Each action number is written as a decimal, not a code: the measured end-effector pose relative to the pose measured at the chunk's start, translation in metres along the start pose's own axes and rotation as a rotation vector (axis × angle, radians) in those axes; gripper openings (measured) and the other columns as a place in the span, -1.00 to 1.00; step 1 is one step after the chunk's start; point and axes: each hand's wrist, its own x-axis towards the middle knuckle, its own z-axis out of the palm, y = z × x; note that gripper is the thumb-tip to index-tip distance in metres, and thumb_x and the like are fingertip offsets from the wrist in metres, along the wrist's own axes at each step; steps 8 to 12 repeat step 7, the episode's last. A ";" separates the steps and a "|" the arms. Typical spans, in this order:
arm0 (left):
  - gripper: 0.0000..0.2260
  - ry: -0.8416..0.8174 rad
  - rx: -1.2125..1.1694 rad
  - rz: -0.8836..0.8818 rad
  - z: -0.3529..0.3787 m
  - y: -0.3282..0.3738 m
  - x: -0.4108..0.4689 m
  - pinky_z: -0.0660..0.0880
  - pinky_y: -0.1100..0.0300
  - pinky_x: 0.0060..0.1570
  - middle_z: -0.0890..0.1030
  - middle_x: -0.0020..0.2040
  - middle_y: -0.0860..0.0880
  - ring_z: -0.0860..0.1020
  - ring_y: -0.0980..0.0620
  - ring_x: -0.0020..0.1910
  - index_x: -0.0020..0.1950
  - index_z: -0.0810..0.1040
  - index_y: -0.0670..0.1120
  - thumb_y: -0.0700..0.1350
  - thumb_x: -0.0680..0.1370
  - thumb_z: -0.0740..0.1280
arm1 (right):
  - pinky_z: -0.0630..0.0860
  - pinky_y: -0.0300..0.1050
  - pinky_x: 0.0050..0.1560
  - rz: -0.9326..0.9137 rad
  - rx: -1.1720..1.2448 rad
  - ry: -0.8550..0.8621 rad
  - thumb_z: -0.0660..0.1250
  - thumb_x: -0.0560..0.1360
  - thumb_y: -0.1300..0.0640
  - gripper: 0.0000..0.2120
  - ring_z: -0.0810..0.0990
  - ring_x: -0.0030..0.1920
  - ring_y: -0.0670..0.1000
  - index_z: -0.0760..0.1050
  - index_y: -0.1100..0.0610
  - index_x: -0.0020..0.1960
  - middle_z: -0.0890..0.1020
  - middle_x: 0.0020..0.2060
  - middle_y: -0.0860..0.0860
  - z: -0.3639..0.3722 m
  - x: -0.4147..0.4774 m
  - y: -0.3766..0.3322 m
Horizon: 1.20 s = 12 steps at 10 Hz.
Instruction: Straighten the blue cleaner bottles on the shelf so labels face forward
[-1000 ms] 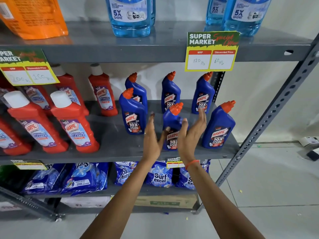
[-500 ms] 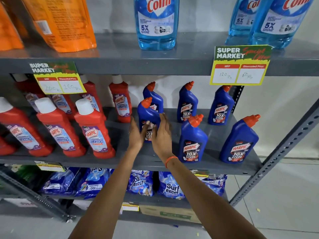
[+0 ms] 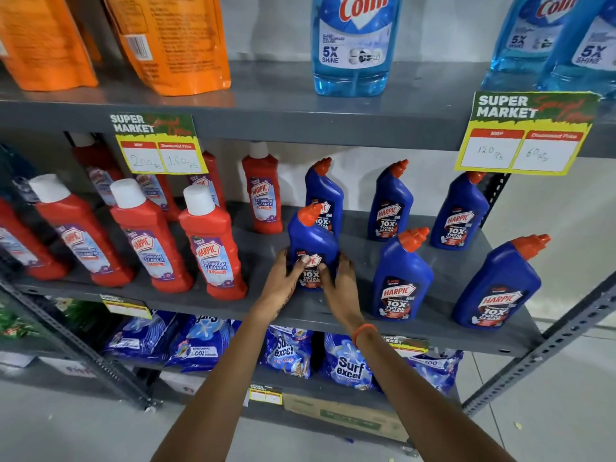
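Several blue Harpic cleaner bottles with orange caps stand on the grey middle shelf (image 3: 433, 331). My left hand (image 3: 283, 285) and my right hand (image 3: 340, 288) clasp the front left blue bottle (image 3: 311, 241) from both sides at its base; its label faces forward, partly covered by my thumbs. Two more front bottles stand to its right, one in the middle (image 3: 401, 278) and one at the far right (image 3: 500, 288). Behind them, a back row has a left (image 3: 325, 191), middle (image 3: 391, 205) and right (image 3: 461, 215) bottle, labels forward.
Red Harpic bathroom cleaner bottles (image 3: 213, 248) fill the shelf's left half, close to my left hand. Colin bottles (image 3: 353, 45) and orange pouches (image 3: 173, 41) stand on the shelf above. Price tags (image 3: 523, 135) hang from its edge. Surf Excel packs (image 3: 346, 365) lie below.
Both hands went from the front middle bottle to the front left bottle and closed around its base. The view shifted left and nearer to the shelf.
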 end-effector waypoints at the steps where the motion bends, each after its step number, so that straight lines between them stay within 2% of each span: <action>1: -0.64 -0.013 0.001 -0.005 -0.006 -0.005 -0.019 0.49 0.05 0.19 0.58 0.18 -0.12 0.56 -0.01 0.14 0.27 0.39 -0.11 0.03 0.55 0.27 | 0.31 0.00 0.37 -0.020 0.007 0.014 0.22 0.56 0.14 -0.57 0.34 0.34 0.12 0.25 0.21 0.38 0.39 0.30 0.19 0.004 -0.026 0.006; 2: -0.64 -0.021 0.002 -0.010 -0.008 -0.004 -0.027 0.49 0.04 0.17 0.58 0.16 -0.12 0.56 -0.03 0.14 0.27 0.38 -0.11 0.03 0.54 0.26 | 0.30 0.01 0.40 -0.033 0.033 0.027 0.21 0.56 0.15 -0.57 0.32 0.36 0.10 0.24 0.18 0.39 0.36 0.31 0.16 0.004 -0.035 0.007; 4: -0.65 -0.032 0.016 -0.011 -0.012 0.002 -0.040 0.50 -0.05 0.20 0.58 0.15 -0.11 0.56 -0.05 0.15 0.25 0.38 -0.07 0.06 0.53 0.27 | 0.40 0.18 0.32 -0.008 0.049 0.034 0.22 0.55 0.15 -0.62 0.41 0.27 0.12 0.28 0.16 0.35 0.39 0.23 0.14 0.005 -0.042 0.005; 5: -0.63 -0.022 0.043 -0.015 -0.011 0.008 -0.047 0.49 0.03 0.18 0.57 0.15 -0.08 0.55 -0.07 0.18 0.28 0.36 -0.10 0.02 0.54 0.28 | 0.39 0.18 0.33 0.018 0.048 0.037 0.23 0.55 0.17 -0.60 0.40 0.26 0.13 0.27 0.19 0.36 0.41 0.21 0.17 0.001 -0.046 -0.002; 6: -0.61 0.008 0.137 0.044 -0.007 0.013 -0.057 0.45 0.12 0.13 0.54 0.16 -0.05 0.53 -0.08 0.20 0.32 0.33 -0.12 -0.03 0.54 0.29 | 0.35 0.14 0.36 -0.024 0.012 0.062 0.22 0.55 0.17 -0.57 0.37 0.29 0.14 0.24 0.23 0.39 0.42 0.24 0.20 -0.003 -0.051 -0.010; 7: -0.50 0.054 0.461 -0.018 -0.001 0.024 -0.071 0.42 0.05 0.11 0.51 0.27 -0.20 0.49 -0.22 0.24 0.38 0.23 -0.24 -0.08 0.53 0.31 | 0.28 0.07 0.39 0.003 -0.061 0.054 0.19 0.56 0.19 -0.51 0.30 0.34 0.20 0.14 0.27 0.43 0.37 0.29 0.25 -0.016 -0.051 -0.019; 12: -0.50 0.054 0.461 -0.018 -0.001 0.024 -0.071 0.42 0.05 0.11 0.51 0.27 -0.20 0.49 -0.22 0.24 0.38 0.23 -0.24 -0.08 0.53 0.31 | 0.28 0.07 0.39 0.003 -0.061 0.054 0.19 0.56 0.19 -0.51 0.30 0.34 0.20 0.14 0.27 0.43 0.37 0.29 0.25 -0.016 -0.051 -0.019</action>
